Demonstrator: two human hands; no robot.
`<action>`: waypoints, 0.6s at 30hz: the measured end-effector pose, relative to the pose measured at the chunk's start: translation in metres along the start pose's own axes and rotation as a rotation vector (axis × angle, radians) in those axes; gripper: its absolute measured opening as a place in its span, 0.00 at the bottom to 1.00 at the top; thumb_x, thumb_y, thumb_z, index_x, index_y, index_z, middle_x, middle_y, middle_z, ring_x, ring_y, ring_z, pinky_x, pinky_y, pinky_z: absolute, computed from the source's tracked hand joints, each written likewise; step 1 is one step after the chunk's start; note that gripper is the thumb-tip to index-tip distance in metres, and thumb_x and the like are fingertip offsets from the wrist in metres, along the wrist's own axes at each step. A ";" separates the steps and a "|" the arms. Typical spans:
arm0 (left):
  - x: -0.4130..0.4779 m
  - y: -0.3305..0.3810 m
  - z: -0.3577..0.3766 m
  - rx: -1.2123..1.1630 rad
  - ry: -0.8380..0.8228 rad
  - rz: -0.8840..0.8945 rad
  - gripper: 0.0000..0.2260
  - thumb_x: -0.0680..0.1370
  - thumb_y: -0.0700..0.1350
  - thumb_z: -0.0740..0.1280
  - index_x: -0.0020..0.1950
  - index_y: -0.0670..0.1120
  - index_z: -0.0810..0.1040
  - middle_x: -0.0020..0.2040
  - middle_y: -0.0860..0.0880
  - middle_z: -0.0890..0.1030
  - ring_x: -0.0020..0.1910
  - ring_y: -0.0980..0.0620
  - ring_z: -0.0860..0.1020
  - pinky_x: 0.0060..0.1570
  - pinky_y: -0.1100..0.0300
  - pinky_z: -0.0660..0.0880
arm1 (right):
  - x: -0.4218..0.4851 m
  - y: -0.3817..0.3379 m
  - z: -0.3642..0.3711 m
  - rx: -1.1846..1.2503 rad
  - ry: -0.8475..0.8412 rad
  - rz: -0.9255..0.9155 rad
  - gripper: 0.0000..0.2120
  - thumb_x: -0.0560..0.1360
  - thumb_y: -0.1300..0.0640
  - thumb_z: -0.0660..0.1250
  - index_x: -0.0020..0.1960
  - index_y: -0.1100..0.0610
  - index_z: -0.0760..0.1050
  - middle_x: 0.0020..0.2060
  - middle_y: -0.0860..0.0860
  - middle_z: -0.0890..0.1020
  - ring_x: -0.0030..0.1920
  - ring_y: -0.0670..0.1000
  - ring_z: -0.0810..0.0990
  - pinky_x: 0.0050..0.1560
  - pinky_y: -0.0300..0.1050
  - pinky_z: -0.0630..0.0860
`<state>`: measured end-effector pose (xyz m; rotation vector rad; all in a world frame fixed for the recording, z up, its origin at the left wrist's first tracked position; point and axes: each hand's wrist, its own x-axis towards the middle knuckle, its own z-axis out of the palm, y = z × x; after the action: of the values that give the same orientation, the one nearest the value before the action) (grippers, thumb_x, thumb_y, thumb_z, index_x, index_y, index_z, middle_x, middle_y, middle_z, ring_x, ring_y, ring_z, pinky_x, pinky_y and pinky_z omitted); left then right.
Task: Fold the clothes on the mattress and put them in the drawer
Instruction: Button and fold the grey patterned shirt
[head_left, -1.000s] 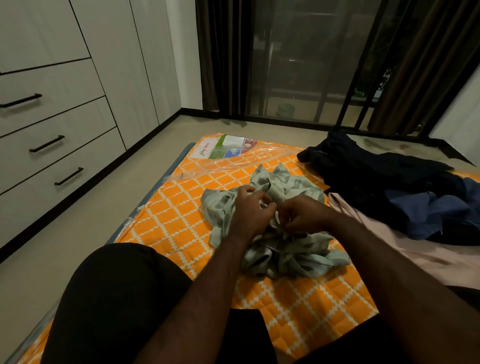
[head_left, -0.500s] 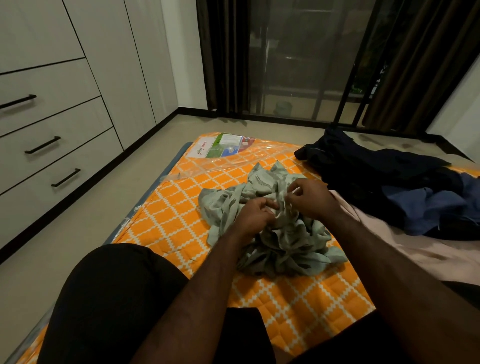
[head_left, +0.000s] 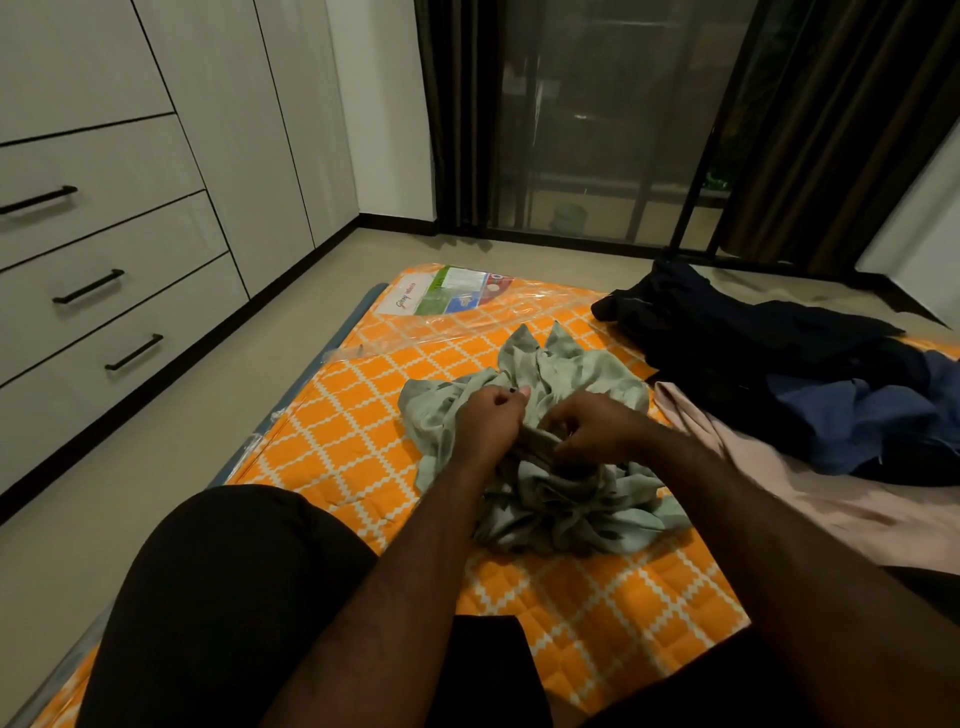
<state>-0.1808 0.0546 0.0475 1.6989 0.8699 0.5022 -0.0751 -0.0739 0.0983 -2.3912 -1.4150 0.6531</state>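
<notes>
A crumpled pale green patterned garment (head_left: 582, 499) lies in a heap on the orange quilted mattress (head_left: 332, 431) in front of me. My left hand (head_left: 488, 421) pinches a fold of it near the top of the heap. Just to the right, my right hand (head_left: 597, 426) grips another fold of the same cloth. A dark navy garment (head_left: 727, 343), a blue one (head_left: 857, 421) and a pale pink one (head_left: 810, 488) lie piled on the right. White drawers (head_left: 104, 291) with black handles stand shut along the left wall.
My black-clad knee (head_left: 223, 597) fills the lower left. Clear plastic wrap and a printed label (head_left: 447, 296) cover the mattress's far end. Beige floor (head_left: 208, 415) runs between mattress and drawers. A dark glass door with curtains (head_left: 597, 119) stands behind.
My left hand has moved up and away from me on the green garment. My right hand has come down and towards me, now gripping a lower fold.
</notes>
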 end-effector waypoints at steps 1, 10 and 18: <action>-0.001 0.001 -0.001 0.005 0.011 -0.013 0.19 0.75 0.62 0.68 0.43 0.47 0.80 0.39 0.48 0.83 0.41 0.46 0.82 0.49 0.44 0.80 | -0.001 -0.004 0.002 -0.035 -0.103 -0.043 0.10 0.72 0.61 0.75 0.49 0.48 0.83 0.39 0.44 0.82 0.39 0.45 0.81 0.37 0.41 0.77; -0.007 0.003 -0.003 0.376 -0.086 0.095 0.07 0.72 0.40 0.73 0.43 0.45 0.74 0.39 0.49 0.76 0.39 0.50 0.73 0.32 0.57 0.63 | -0.003 -0.010 0.010 0.025 -0.398 -0.089 0.10 0.76 0.53 0.75 0.57 0.49 0.85 0.36 0.34 0.83 0.38 0.36 0.80 0.42 0.35 0.76; -0.008 0.010 -0.008 0.727 -0.486 0.141 0.08 0.73 0.41 0.76 0.52 0.43 0.86 0.50 0.46 0.85 0.46 0.49 0.80 0.38 0.62 0.70 | 0.011 0.023 0.004 0.037 0.490 0.105 0.04 0.77 0.52 0.73 0.44 0.50 0.79 0.39 0.48 0.83 0.37 0.45 0.80 0.35 0.40 0.73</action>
<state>-0.1882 0.0524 0.0605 2.4145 0.6008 -0.1814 -0.0549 -0.0750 0.0818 -2.3853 -1.0649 0.0944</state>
